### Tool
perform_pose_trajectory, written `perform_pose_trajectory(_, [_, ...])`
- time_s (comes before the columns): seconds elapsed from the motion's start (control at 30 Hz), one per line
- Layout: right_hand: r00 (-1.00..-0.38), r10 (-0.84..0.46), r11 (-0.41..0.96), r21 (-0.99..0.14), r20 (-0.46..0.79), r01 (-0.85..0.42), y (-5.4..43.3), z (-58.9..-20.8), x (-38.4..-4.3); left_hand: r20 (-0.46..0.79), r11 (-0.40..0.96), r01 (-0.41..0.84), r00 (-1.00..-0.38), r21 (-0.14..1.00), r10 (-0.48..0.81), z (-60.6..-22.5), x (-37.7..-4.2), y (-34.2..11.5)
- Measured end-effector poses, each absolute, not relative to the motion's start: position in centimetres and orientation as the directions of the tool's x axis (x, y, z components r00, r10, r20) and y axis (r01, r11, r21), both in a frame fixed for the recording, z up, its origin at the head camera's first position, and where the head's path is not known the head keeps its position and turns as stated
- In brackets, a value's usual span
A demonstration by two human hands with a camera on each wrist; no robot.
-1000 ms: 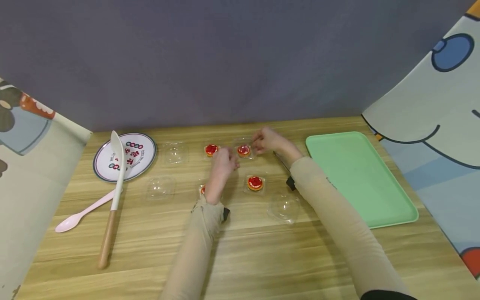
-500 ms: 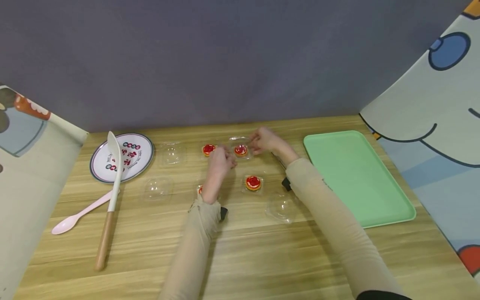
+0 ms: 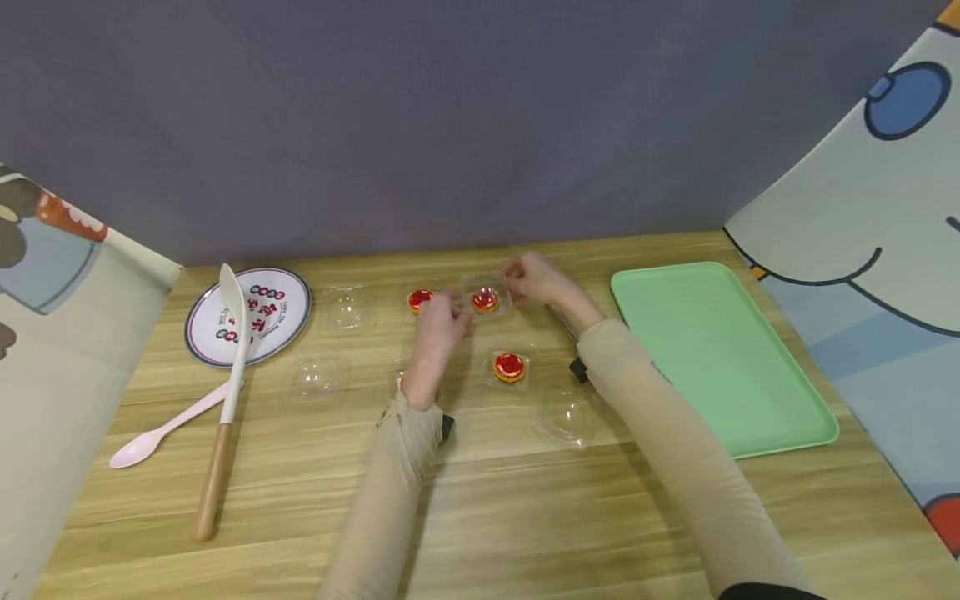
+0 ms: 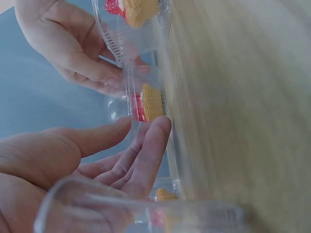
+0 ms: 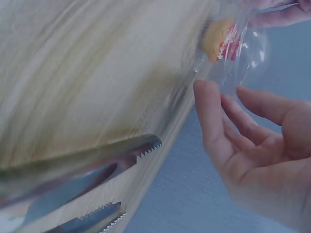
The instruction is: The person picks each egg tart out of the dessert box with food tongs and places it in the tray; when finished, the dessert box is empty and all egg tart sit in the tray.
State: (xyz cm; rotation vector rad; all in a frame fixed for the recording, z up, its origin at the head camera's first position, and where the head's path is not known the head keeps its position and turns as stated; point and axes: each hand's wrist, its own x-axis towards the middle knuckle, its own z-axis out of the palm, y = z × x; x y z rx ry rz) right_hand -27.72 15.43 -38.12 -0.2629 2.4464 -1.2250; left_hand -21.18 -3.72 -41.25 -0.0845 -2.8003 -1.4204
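Tart box [image 3: 485, 302] sits left of the green tray [image 3: 712, 358] in the head view, dome over it; three loose-looking lids [image 3: 567, 417] lie about, so probably one covered, three not. Left hand [image 3: 440, 325] and right hand [image 3: 534, 280] still flank it like a second ago. Left wrist: thumb and fingertips apart at its edge. Right wrist: same; can't tell if gripping.

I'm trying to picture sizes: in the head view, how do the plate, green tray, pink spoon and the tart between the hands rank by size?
From largest to smallest:
green tray
plate
pink spoon
tart
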Motion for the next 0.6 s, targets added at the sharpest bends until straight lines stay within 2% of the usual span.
perform_pose_trajectory(0.13, [-0.912,-0.364,0.637,-0.765,-0.190,-0.095,15.7,-38.1,-27.7,0.026,0.611,0.046,-0.999,0.790,0.041,-40.9,-21.1,-3.7])
perform_pose_trajectory(0.33, [-0.914,-0.370,0.627,-0.771,-0.165,-0.115,15.9,-37.9,-27.3,0.017,0.629,0.030,-1.000,0.777,0.027,-39.9,-20.7,-3.6])
perform_pose_trajectory(0.6, [-0.940,-0.333,0.459,-0.883,-0.074,-0.093,16.9,-37.5,-26.9,0.095,0.588,0.064,-0.995,0.806,-0.022,-39.0,-20.6,-3.4])
